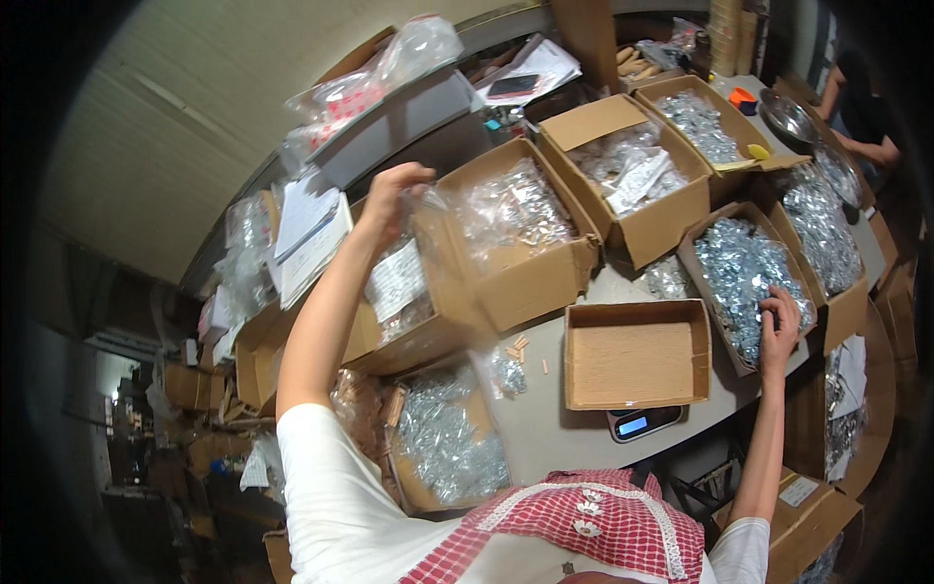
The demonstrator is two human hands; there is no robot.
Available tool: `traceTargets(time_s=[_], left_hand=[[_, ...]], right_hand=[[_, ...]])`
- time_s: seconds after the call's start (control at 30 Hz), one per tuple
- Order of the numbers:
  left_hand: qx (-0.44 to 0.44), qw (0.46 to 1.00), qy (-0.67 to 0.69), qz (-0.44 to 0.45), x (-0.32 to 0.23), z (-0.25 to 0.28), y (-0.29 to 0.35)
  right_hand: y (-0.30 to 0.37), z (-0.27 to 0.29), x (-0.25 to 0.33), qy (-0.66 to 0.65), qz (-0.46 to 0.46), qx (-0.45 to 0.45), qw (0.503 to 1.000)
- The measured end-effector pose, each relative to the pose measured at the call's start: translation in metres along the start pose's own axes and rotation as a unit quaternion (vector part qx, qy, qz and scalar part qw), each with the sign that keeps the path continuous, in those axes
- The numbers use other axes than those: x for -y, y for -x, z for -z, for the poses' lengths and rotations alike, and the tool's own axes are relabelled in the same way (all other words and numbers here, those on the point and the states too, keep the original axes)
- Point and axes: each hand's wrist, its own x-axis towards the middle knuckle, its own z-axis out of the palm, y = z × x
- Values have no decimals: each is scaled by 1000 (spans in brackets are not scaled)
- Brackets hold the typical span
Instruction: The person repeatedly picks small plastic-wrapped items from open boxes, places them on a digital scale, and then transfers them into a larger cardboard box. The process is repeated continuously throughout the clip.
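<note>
My left hand (391, 198) is raised over the boxes on the left, its fingers closed on a thin, blurred clear plastic bag (434, 200). Beneath it, an open cardboard box (449, 310) holds a bagged load with a written white slip (397, 279). On the right, my right hand (781, 326) reaches into a shallow carton of small shiny metal parts (741, 273). Its fingers are bent among the parts; what they grip, if anything, cannot be made out. Left of that carton, an open, bare-bottomed cardboard tray (637, 355) rests on a small digital scale (644, 424) with a lit display.
Several open boxes line the back, including one with bagged copper-coloured pieces (545, 234). Bagged metal parts (448, 438) lie at the near left. A few loose copper-coloured pins (517, 349) are on the table (545, 443). Another person (866, 117) is at the far right.
</note>
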Motion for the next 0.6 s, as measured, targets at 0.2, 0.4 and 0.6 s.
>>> traceTargets(time_s=[0.2, 0.4, 0.6], left_hand=[[214, 750, -626, 13, 66, -155, -108], [202, 720, -662, 52, 176, -146, -155], [255, 900, -271, 228, 129, -109, -146]], right_hand=[[-3, 3, 10, 4, -17, -5, 1000], [-4, 5, 13, 8, -28, 4, 1000], [-4, 8, 16, -20, -31, 0, 999]])
